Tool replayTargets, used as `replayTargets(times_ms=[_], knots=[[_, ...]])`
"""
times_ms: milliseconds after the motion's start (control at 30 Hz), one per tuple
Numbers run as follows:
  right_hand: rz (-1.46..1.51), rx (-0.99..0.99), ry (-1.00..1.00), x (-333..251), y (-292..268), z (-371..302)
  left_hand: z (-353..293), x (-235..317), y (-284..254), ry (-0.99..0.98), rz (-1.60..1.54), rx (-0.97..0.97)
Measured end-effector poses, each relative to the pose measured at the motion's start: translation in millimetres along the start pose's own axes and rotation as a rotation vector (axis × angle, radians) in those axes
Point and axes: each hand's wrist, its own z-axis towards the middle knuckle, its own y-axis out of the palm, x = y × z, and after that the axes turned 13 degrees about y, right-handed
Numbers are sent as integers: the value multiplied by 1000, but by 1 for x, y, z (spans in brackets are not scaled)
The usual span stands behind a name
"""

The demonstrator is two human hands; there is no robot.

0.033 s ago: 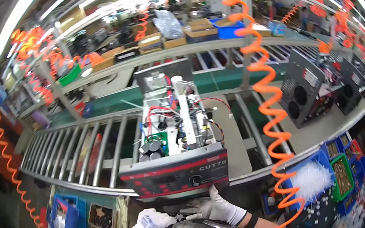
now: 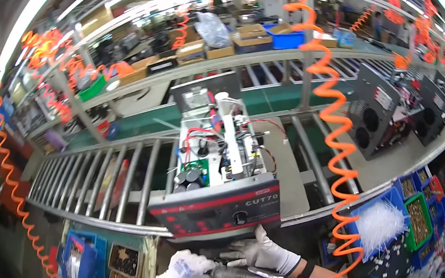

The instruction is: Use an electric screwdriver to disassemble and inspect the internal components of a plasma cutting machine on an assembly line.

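Observation:
My left hand [image 2: 184, 273], in a white glove, is closed around the front end of a dark air screwdriver [image 2: 248, 277]. The tool lies crosswise in front of me, its rear end by my right forearm, where an orange coiled hose [image 2: 349, 268] joins it. My right hand [image 2: 263, 254], also gloved, is just beyond the tool with thumb raised and fingers stretched toward the left hand. Small dark bits by its fingertips are too blurred to name. Beyond both hands stands an opened machine [image 2: 219, 158], its dark front panel [image 2: 218, 209] facing me, wires and boards exposed.
The machine sits on a board [image 2: 285, 176] over a roller conveyor [image 2: 103, 179]. At right are a blue bin of white ties [image 2: 381, 221] and a green bin of small parts [image 2: 418, 220]. More machines [image 2: 374, 112] stand farther right. Blue bins [image 2: 81, 261] and small-part boxes [image 2: 124, 260] are lower left.
The whole view has shifted slightly, so the machine and conveyor appear a little farther right and lower. Both hands keep nearly the same pose, with the left still on the screwdriver.

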Motion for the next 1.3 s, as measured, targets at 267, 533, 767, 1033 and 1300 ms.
replayTargets(times_ms=[267,533,767,1033,1300], knots=[[-232,-71,119,9,-21,-10,15,-3,53,-432,-98,154],[-443,63,340,23,1,-48,15,12,58,-439,-96,195],[25,215,329,96,-41,-120,10,17,78,-472,-27,297],[370,393,327,193,-85,-159,9,24,95,-556,-174,492],[-35,541,322,208,-69,-153,7,27,101,-498,-334,591]])
